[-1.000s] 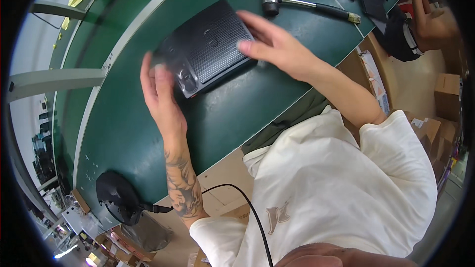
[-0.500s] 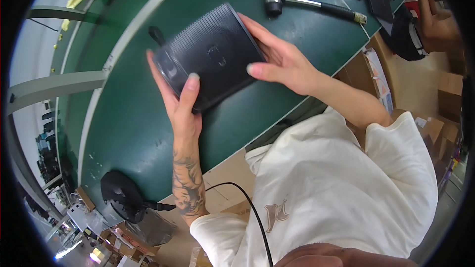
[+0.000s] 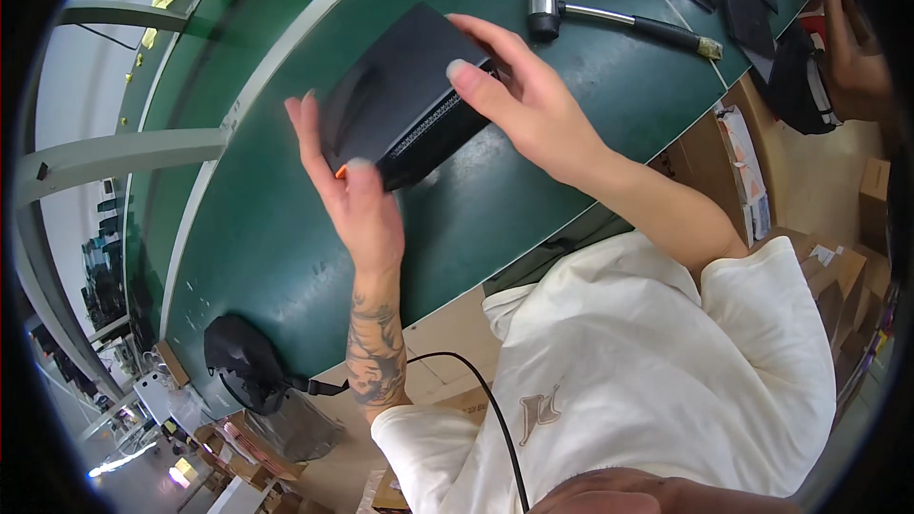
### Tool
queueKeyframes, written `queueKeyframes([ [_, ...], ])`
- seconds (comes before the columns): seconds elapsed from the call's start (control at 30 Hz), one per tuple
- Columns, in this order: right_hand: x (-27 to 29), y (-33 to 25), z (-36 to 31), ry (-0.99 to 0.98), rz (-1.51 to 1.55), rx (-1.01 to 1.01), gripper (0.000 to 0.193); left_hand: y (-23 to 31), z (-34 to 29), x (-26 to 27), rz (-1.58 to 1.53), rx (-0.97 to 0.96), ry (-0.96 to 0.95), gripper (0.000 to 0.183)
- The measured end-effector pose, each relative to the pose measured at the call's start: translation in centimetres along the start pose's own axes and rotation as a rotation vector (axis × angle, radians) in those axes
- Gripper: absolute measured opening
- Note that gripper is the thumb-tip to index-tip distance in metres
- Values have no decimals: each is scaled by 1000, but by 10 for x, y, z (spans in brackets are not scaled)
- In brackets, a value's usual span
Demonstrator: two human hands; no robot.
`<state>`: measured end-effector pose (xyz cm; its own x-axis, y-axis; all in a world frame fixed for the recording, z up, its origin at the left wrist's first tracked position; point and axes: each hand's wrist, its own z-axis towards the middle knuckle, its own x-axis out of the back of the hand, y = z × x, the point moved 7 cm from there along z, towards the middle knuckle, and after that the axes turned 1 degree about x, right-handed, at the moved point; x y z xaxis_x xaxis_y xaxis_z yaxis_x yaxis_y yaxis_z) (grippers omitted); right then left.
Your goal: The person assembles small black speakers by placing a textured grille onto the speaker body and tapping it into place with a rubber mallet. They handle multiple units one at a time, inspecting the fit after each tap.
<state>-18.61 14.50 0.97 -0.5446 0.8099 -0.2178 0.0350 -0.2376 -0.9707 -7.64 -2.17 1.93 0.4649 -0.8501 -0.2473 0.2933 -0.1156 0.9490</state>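
Note:
A black box-shaped plastic casing (image 3: 395, 86) is held up over the green tabletop, tilted, with a smooth broad face upward. Along its near side runs a strip of fine perforations. My left hand (image 3: 367, 224) grips the lower left corner, thumb on the near edge and fingers up along the left side. Beside that thumb shows a small orange spot (image 3: 341, 171), too small to name. My right hand (image 3: 533, 114) clasps the right end, thumb over the near edge and fingers round the far corner. The casing's underside is hidden.
A mallet (image 3: 545, 9) with a black grip lies at the far right of the green table (image 3: 276, 238). Dark flat panels (image 3: 747, 14) are piled beyond it, near another person's arm (image 3: 843, 57). A black bag (image 3: 243, 357) sits at the near left edge.
The casing has been turned over in my hands: its ribbed face was up before, now a smooth face and the perforated side show. My right thumb has moved up along it.

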Motion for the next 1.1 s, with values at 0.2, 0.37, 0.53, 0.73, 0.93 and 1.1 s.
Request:
queueKeyframes([
  [0.2,2,4,-2,-44,77,39,68,7,-4,-10,283,-61,8,99],
  [0.37,5,-3,-2,-20,-61,120,66,12,-3,-15,283,-54,22,106],
  [0.53,1,-10,3,-15,-343,507,73,16,-4,-17,355,-177,25,87],
  [0.73,1,-1,-1,34,-39,115,62,13,-3,-7,566,-258,61,82],
  [0.93,-5,-18,-1,39,-71,96,64,10,-2,-9,381,-168,57,82],
  [1.1,-2,0,6,-62,85,139,69,16,-3,-17,408,-250,47,73],
])
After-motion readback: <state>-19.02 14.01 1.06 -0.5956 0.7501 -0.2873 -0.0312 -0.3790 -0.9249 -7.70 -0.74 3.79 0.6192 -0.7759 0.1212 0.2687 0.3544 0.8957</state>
